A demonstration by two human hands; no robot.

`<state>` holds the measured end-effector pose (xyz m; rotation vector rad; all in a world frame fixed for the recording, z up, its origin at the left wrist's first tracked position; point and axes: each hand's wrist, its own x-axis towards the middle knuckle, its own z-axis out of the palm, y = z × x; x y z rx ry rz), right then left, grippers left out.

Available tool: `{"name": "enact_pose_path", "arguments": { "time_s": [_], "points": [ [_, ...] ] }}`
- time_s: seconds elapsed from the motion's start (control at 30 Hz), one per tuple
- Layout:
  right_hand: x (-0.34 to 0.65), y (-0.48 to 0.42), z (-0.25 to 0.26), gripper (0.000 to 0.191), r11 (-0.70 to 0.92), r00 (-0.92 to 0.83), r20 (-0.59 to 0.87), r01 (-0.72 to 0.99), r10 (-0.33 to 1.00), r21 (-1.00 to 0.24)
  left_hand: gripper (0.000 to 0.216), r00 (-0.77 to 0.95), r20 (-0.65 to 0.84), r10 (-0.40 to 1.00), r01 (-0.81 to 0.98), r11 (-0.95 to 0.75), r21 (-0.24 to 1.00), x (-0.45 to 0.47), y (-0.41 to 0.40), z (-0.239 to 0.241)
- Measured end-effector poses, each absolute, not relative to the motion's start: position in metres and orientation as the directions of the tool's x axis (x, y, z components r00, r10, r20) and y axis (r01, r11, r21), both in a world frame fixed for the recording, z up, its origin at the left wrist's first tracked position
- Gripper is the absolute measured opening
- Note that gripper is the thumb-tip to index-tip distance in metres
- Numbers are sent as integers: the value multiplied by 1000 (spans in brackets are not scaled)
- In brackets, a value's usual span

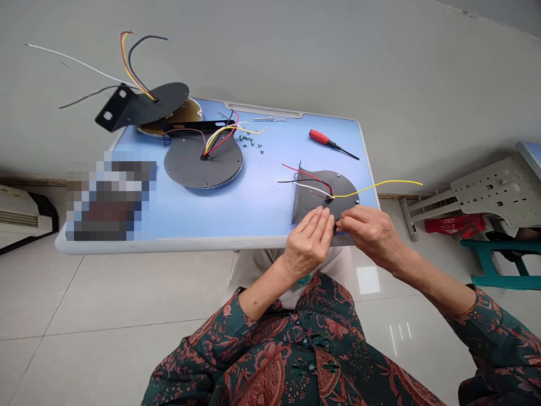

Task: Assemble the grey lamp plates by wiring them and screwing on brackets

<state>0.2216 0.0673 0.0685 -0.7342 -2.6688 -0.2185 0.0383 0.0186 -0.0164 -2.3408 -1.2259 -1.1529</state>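
A dark grey metal plate (315,194) with a bent-up left edge lies near the front right of the table. Red, black, white and yellow wires (378,185) come out of its middle hole. Small screws (357,202) sit at its rim. My left hand (310,237) rests on the plate's near part, just below the wires, with its fingers stretched out side by side. At the near right rim, my right hand (372,231) is closed in a pinch. Its fingertips hide whatever is between them.
Behind the plate lies a red-handled screwdriver (333,144). Several loose screws (249,141) are scattered mid-table. Similar wired plates, one round and grey (203,160), another stacked at the back (163,101), stand left. A blurred patch (112,197) covers the front left of the blue table (270,214).
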Motion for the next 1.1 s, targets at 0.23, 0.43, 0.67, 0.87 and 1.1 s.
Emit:
{"name": "enact_pose_path", "arguments": {
  "time_s": [0.23, 0.43, 0.67, 0.87, 1.1],
  "points": [
    [225, 75, 75, 25, 879, -880, 241, 451, 408, 158, 41, 331, 755, 566, 781, -613, 117, 38, 19, -15],
    [235, 76, 73, 11, 862, -800, 329, 495, 502, -111, 39, 321, 770, 552, 788, -606, 106, 39, 19, -16],
    [231, 72, 69, 29, 907, -840, 395, 420, 373, 38, 31, 335, 790, 514, 810, -586, 37, 39, 20, -11],
    [223, 72, 76, 31, 905, -900, 292, 385, 324, 183, 36, 327, 771, 546, 801, -593, 81, 38, 19, -12],
    [216, 73, 77, 29, 886, -912, 221, 395, 346, 241, 45, 319, 723, 612, 764, -618, 185, 37, 17, -21]
  ]
}}
